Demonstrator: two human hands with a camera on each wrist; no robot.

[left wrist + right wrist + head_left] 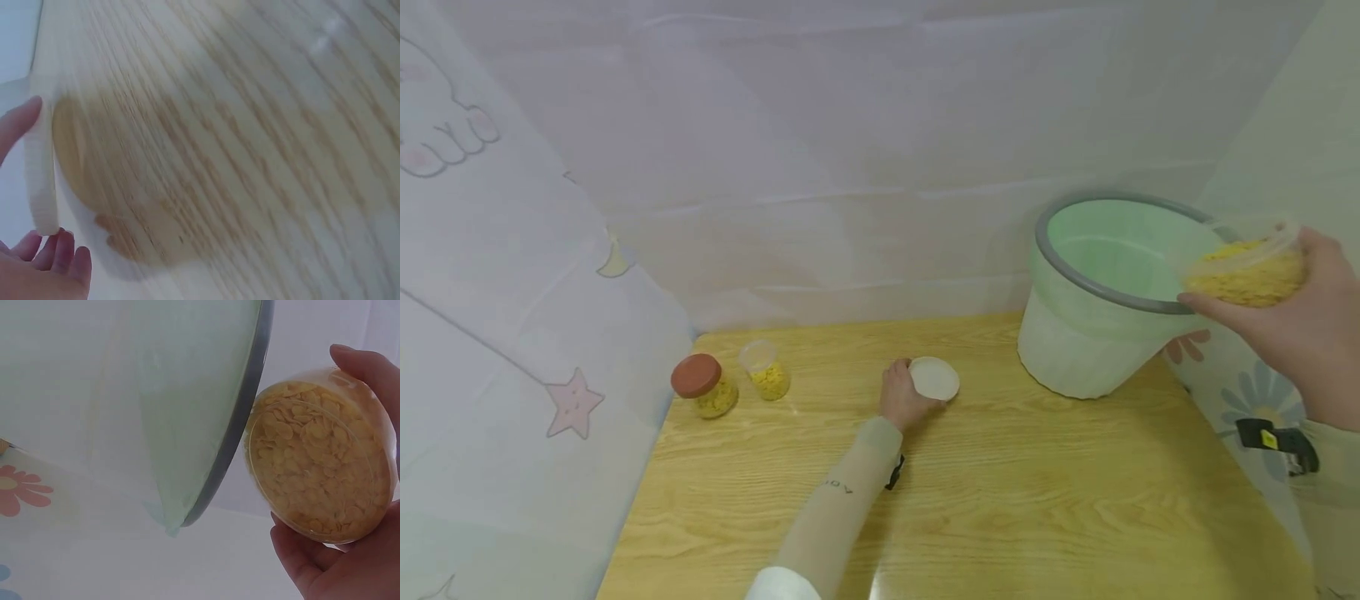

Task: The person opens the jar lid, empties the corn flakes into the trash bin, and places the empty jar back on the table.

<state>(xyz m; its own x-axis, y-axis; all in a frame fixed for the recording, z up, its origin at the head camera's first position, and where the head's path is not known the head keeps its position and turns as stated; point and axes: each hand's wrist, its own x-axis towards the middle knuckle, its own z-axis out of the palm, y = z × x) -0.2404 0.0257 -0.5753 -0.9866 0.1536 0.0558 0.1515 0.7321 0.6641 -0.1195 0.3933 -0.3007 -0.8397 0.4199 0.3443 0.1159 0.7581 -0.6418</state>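
Observation:
My left hand [904, 395] pinches a round white lid [935, 379] between thumb and fingers, low over the wooden table. In the left wrist view the lid [41, 169] shows edge-on, close above the wood. My right hand [1311, 325] grips a clear plastic jar [1251, 267] holding yellow flakes, raised and tilted at the right rim of a bin. The right wrist view shows the base of the jar [319, 465], with flakes against it and fingers around its side. A green liner bag [1105, 250] hangs inside the white bin [1067, 350] under its grey rim [240, 419].
At the table's back left stand a jar with a red-brown lid [697, 377] and a small clear container [765, 371], both with yellow contents. White cloth walls [850, 167] enclose the wooden table [1000, 500] at the back and sides.

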